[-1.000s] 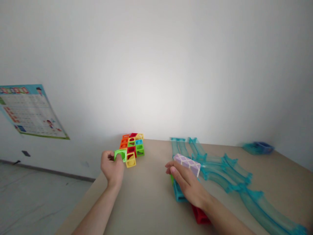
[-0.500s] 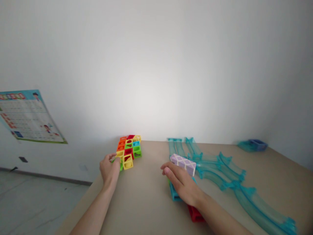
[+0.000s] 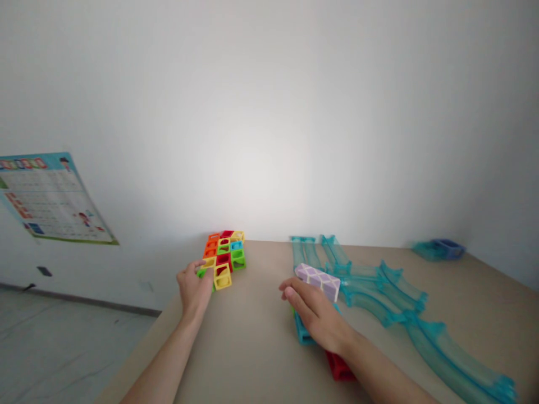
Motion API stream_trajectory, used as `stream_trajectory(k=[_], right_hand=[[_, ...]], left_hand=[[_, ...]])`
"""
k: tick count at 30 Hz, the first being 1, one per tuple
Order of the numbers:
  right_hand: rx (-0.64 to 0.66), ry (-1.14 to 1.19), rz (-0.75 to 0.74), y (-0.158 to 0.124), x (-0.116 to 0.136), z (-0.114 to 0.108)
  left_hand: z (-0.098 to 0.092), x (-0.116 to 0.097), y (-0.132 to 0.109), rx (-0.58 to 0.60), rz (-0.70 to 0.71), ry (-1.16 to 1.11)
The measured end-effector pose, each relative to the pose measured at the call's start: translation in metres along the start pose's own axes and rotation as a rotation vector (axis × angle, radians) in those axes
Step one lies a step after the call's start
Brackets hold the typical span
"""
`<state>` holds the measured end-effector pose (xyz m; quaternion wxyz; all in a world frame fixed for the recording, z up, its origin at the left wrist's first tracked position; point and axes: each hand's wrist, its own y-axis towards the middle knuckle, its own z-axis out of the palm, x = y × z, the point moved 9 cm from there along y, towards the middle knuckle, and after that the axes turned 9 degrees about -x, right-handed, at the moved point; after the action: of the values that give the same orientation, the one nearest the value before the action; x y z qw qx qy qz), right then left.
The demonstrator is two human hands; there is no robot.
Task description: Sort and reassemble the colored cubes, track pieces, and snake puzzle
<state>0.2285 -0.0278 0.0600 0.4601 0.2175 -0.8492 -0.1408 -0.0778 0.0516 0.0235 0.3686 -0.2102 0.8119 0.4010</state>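
My left hand [image 3: 195, 289] has its thumb and fingers closed around a green cube block [image 3: 201, 273], largely covered by the hand. That block sits at the near left corner of a cluster of hollow cube blocks. Right beside it is a yellow block [image 3: 223, 277], with a red block [image 3: 224, 260] just behind. My right hand [image 3: 314, 314] lies with fingers stretched out over a blue block [image 3: 304, 331], hiding part of it. A red block [image 3: 338, 367] shows below its wrist. Behind its knuckles rests a lavender box with white lines [image 3: 319, 279].
Translucent teal track pieces [image 3: 387, 292] spread across the right side of the table [image 3: 248, 342]. A blue container [image 3: 448, 248] stands at the far right corner. The white wall [image 3: 269, 140] borders the table's back edge, and a poster [image 3: 54, 199] hangs at left.
The view has shifted slightly. My left hand has moved a little to the right, closer against the block cluster. My right hand stays over the blue block.
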Motion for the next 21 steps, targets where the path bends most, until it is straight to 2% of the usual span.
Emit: stream_trajectory(k=[5,7,12,18,21], right_hand=[[-0.005,-0.009,-0.007,0.000,0.000,0.000],[-0.009,-0.013,-0.013,0.000,0.001,-0.001],[-0.037,-0.040,-0.040,0.001,0.004,-0.003],[-0.072,-0.097,-0.046,0.002,0.004,-0.006],[-0.071,-0.114,-0.048,0.001,0.002,-0.005]], left_hand=[[0.016,-0.015,-0.017,0.142,0.160,0.199],[0.019,-0.015,-0.019,0.180,0.168,0.248],[0.013,0.002,-0.006,0.127,0.040,0.303],[0.017,0.006,0.010,0.110,0.127,0.237],[0.018,0.011,0.012,0.107,0.098,0.177]])
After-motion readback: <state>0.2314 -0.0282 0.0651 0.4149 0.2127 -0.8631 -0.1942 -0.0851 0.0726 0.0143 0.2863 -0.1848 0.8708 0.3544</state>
